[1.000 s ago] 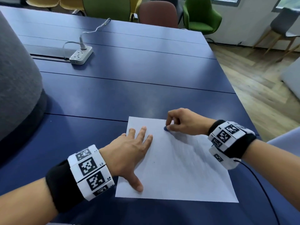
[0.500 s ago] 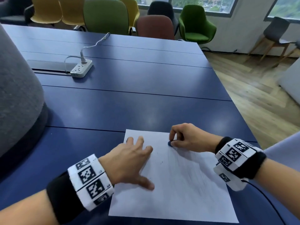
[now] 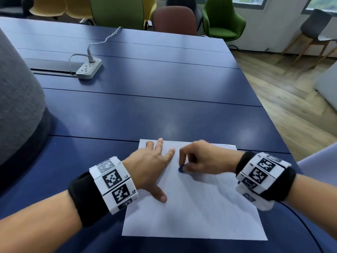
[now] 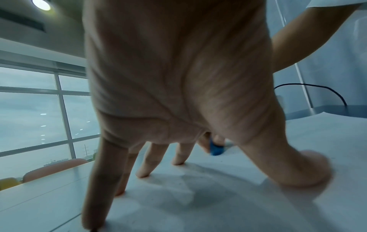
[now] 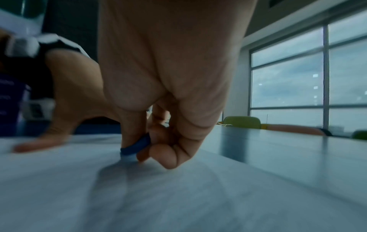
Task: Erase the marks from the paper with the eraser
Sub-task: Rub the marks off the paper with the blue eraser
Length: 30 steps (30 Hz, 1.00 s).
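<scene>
A white sheet of paper (image 3: 197,212) lies on the blue table (image 3: 145,106) near its front edge. My left hand (image 3: 151,161) lies flat on the sheet's left part with fingers spread and thumb out, pressing it down; in the left wrist view its fingertips (image 4: 143,172) touch the paper (image 4: 218,196). My right hand (image 3: 198,157) pinches a small blue eraser (image 3: 181,169) between thumb and fingers, its tip on the paper just right of the left hand. The eraser (image 5: 135,149) shows blue with a pale worn tip touching the paper (image 5: 178,196). Faint grey marks show on the sheet's right part.
A white power strip (image 3: 89,70) with its cable lies at the back left of the table. A grey rounded object (image 3: 16,99) stands at the left edge. Coloured chairs (image 3: 175,21) line the far side. The table's right edge drops to a wooden floor (image 3: 291,99).
My right hand has carried the eraser down the sheet and a little to the left, closer to me. The left hand stays flat on the paper, its thumb swinging a little. The head view shifted.
</scene>
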Each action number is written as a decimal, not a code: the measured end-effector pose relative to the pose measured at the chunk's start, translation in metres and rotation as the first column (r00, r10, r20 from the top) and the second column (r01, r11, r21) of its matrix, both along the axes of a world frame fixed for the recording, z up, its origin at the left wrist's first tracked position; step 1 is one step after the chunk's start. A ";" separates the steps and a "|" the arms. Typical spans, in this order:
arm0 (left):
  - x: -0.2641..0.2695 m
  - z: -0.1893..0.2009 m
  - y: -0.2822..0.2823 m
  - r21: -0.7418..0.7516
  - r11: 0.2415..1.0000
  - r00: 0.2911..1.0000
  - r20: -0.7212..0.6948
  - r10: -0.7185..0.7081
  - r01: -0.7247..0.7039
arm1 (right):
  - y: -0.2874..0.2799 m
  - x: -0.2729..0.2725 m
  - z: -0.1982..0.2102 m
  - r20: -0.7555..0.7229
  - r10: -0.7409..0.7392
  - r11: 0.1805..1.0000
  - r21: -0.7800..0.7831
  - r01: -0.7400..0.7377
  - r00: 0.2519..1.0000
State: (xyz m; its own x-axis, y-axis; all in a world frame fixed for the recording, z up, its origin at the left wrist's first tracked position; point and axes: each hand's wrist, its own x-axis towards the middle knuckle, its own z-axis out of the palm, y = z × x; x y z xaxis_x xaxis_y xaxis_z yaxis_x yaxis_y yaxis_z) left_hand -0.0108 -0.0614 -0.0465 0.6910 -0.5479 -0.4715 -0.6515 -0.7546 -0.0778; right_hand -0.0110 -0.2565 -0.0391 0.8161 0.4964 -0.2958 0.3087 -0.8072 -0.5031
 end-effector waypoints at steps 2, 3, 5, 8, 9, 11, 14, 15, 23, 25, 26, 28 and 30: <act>0.001 0.000 0.000 0.003 1.000 1.000 -0.003 -0.005 0.005 | -0.005 0.014 0.002 0.041 -0.072 0.997 0.007 0.072 0.997; 0.001 -0.001 0.000 0.003 1.000 1.000 -0.002 -0.008 0.008 | -0.006 0.016 0.000 0.054 -0.093 0.996 0.023 0.092 0.994; 0.002 -0.001 0.000 0.003 1.000 1.000 -0.004 -0.010 0.010 | -0.003 0.005 -0.006 0.033 -0.063 0.997 0.053 0.061 0.997; 0.003 -0.001 -0.002 0.013 1.000 1.000 -0.016 -0.012 0.012 | 0.009 -0.018 -0.005 -0.067 0.076 0.995 0.070 -0.072 0.995; 0.002 -0.001 -0.002 0.016 1.000 1.000 -0.020 -0.013 0.014 | 0.009 -0.015 -0.002 -0.064 0.075 0.996 0.054 -0.072 0.995; 0.003 -0.001 -0.002 0.010 1.000 1.000 -0.020 -0.012 0.012 | 0.004 0.001 0.002 0.000 -0.003 1.000 0.028 0.003 1.000; 0.002 -0.001 -0.002 0.007 1.000 1.000 -0.028 -0.004 0.004 | 0.002 -0.002 0.000 0.027 -0.009 0.999 0.042 0.008 1.000; 0.002 -0.001 -0.003 0.012 1.000 0.999 -0.032 -0.002 0.002 | 0.005 -0.015 -0.001 -0.014 0.058 0.997 0.050 -0.057 0.998; 0.001 0.001 -0.003 0.017 1.000 0.999 -0.034 -0.006 0.006 | 0.011 -0.031 0.000 -0.050 0.109 0.989 0.104 -0.103 0.993; 0.001 0.000 -0.003 0.022 1.000 1.000 -0.026 -0.005 0.005 | 0.019 -0.048 0.000 -0.130 0.215 0.970 0.140 -0.197 0.968; 0.001 0.000 -0.003 0.027 1.000 1.000 -0.025 -0.005 0.006 | 0.023 -0.055 0.001 -0.173 0.269 0.959 0.144 -0.246 0.948; 0.002 0.000 -0.004 0.032 0.999 1.000 -0.028 -0.005 0.005 | 0.024 -0.051 0.003 -0.176 0.267 0.960 0.132 -0.246 0.947; 0.002 0.000 -0.003 0.028 1.000 0.999 -0.033 -0.005 0.006 | 0.020 -0.036 0.002 -0.106 0.154 0.982 0.122 -0.141 0.982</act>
State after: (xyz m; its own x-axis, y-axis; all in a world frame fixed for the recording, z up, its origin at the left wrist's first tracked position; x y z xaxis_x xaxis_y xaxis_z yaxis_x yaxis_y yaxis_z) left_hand -0.0087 -0.0649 -0.0470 0.6720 -0.5378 -0.5091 -0.6583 -0.7487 -0.0780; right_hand -0.0471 -0.2363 -0.0373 0.6953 0.6447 -0.3177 0.3557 -0.6928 -0.6273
